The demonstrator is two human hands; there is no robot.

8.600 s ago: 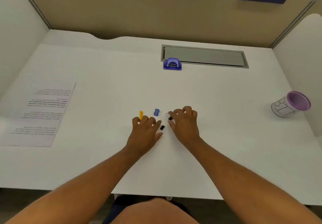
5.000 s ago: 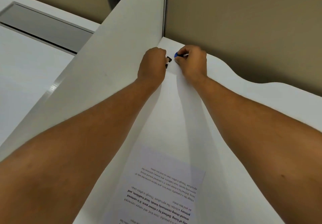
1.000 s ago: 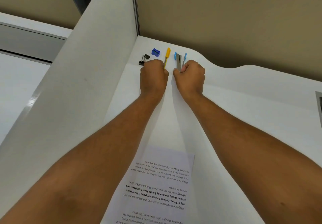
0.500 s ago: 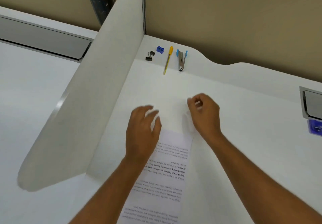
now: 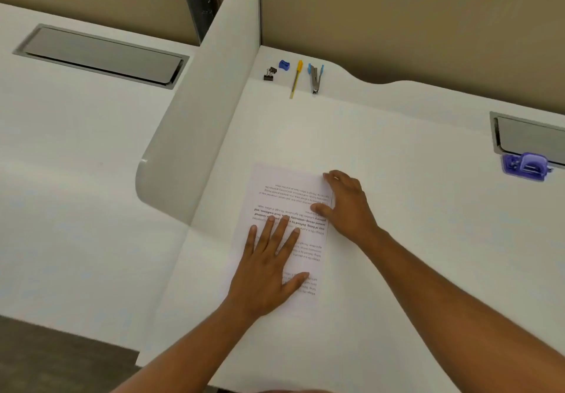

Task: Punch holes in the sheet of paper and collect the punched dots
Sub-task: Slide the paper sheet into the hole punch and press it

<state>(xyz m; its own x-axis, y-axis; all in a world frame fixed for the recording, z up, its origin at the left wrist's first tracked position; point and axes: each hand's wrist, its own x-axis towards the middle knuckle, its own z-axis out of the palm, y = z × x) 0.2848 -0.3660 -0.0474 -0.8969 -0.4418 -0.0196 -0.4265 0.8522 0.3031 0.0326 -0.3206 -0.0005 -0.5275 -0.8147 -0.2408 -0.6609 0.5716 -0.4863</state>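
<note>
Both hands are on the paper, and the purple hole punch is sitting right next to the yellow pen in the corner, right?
Not quite. Both hands, left hand and right hand, are on the paper, but the head view shows the purple hole punch far off to the right. The yellow pen lies beside the stapler.

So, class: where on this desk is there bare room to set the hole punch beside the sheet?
Bare desk lies between the sheet and the hole punch, and between the sheet and the stapler. The back-left corner is crowded.
</note>
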